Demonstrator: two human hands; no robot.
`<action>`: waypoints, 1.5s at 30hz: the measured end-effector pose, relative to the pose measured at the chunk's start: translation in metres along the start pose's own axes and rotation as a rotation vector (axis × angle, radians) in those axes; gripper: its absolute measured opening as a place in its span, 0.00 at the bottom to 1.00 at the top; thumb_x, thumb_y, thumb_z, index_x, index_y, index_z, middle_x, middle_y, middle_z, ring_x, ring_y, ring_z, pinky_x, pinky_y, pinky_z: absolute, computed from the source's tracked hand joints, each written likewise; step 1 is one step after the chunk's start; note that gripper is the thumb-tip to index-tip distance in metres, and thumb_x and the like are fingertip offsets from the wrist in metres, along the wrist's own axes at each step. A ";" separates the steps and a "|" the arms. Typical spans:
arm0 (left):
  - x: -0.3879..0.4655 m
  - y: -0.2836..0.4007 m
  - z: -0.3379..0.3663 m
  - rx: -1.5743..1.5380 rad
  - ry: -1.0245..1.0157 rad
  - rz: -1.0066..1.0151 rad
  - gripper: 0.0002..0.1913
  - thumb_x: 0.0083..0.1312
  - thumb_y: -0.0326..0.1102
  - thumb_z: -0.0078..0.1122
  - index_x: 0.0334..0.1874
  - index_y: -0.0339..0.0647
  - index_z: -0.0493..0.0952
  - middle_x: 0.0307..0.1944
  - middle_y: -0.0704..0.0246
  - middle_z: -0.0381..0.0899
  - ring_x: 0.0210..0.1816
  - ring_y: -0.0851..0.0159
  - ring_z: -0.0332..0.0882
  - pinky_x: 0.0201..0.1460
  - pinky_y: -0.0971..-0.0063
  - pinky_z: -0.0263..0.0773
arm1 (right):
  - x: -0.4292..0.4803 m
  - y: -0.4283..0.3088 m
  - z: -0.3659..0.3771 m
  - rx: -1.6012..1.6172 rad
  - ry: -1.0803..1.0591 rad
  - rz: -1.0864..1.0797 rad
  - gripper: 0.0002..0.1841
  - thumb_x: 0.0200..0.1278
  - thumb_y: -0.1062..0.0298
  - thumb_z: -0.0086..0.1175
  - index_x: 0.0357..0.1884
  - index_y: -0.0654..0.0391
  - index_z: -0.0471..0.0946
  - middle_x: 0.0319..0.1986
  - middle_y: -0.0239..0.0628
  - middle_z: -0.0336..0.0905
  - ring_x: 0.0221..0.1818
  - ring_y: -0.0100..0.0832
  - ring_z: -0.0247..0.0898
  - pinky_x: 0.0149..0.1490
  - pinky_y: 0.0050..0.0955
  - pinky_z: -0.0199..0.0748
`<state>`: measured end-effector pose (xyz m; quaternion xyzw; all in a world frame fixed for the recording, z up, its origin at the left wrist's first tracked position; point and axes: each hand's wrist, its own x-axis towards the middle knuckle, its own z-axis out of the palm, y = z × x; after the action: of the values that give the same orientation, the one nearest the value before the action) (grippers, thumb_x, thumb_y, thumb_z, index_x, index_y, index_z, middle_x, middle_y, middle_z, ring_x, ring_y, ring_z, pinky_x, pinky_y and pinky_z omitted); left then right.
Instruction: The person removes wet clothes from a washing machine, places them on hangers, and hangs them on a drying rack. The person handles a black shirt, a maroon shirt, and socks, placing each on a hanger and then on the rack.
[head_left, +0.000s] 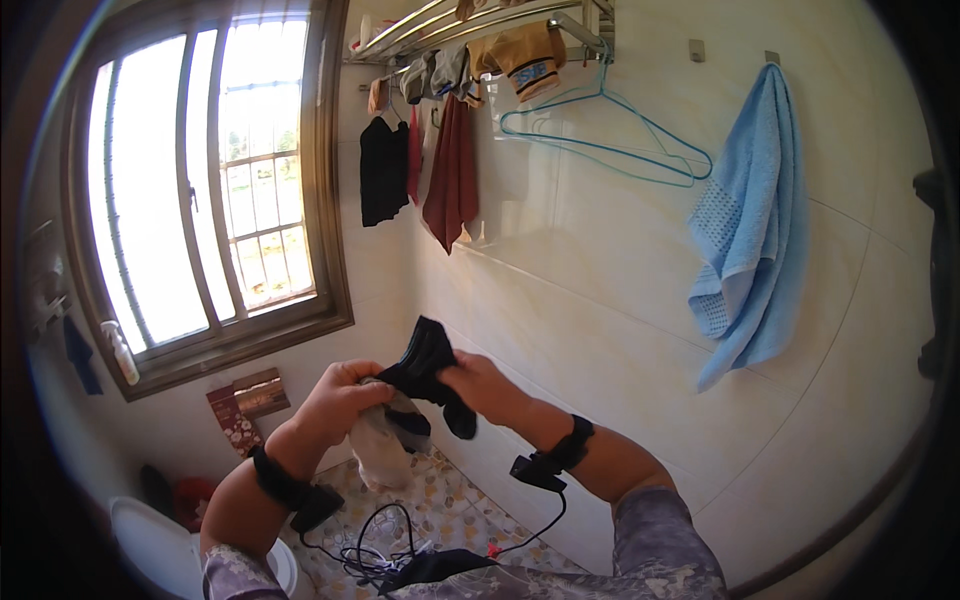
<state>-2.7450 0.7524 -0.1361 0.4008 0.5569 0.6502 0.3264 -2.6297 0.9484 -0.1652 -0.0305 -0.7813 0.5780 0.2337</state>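
Observation:
My left hand (346, 397) is closed on the top of a pale beige sock (379, 454), which hangs below it. Beside that sock dangles a grey and black sock (409, 424), seemingly from the same hand. Between my two hands a black sock (424, 352) stands bunched, its upper end pointing up. My right hand (484, 384) pinches the black sock's right side, and part of it droops under the fingers. The left fingertips touch its lower left edge; how far they grip it is hidden.
Wet-looking tiled walls surround a barred window (210, 172). A metal rack (435, 30) carries socks and cloths; blue hangers (607, 139) hang at its right end. A blue towel (757, 217) hangs from a hook. Below are a white toilet (154, 536) and cables (386, 544) from wrist straps.

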 end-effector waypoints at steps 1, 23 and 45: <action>0.010 0.002 -0.014 -0.023 -0.040 -0.010 0.05 0.60 0.25 0.60 0.37 0.33 0.80 0.28 0.68 0.82 0.27 0.72 0.79 0.30 0.79 0.75 | 0.009 -0.002 0.002 0.164 0.000 0.091 0.11 0.67 0.64 0.48 0.43 0.59 0.76 0.31 0.27 0.76 0.29 0.20 0.70 0.35 0.21 0.68; 0.207 0.012 -0.106 0.021 -0.344 0.040 0.05 0.62 0.27 0.59 0.37 0.33 0.79 0.30 0.69 0.81 0.30 0.71 0.78 0.34 0.79 0.73 | 0.054 -0.211 -0.161 -0.061 1.011 -0.854 0.12 0.68 0.58 0.52 0.35 0.58 0.71 0.25 0.34 0.75 0.21 0.28 0.71 0.21 0.27 0.70; 0.352 -0.026 -0.261 0.206 -0.019 0.521 0.08 0.61 0.31 0.64 0.34 0.31 0.80 0.26 0.74 0.78 0.30 0.77 0.74 0.34 0.82 0.70 | 0.310 -0.248 -0.070 -1.371 1.202 -1.860 0.06 0.67 0.70 0.54 0.39 0.61 0.75 0.27 0.30 0.75 0.25 0.24 0.69 0.32 0.23 0.69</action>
<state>-3.1409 0.9428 -0.1220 0.5675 0.4950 0.6485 0.1109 -2.8225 1.0271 0.1799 0.1540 -0.4175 -0.4177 0.7921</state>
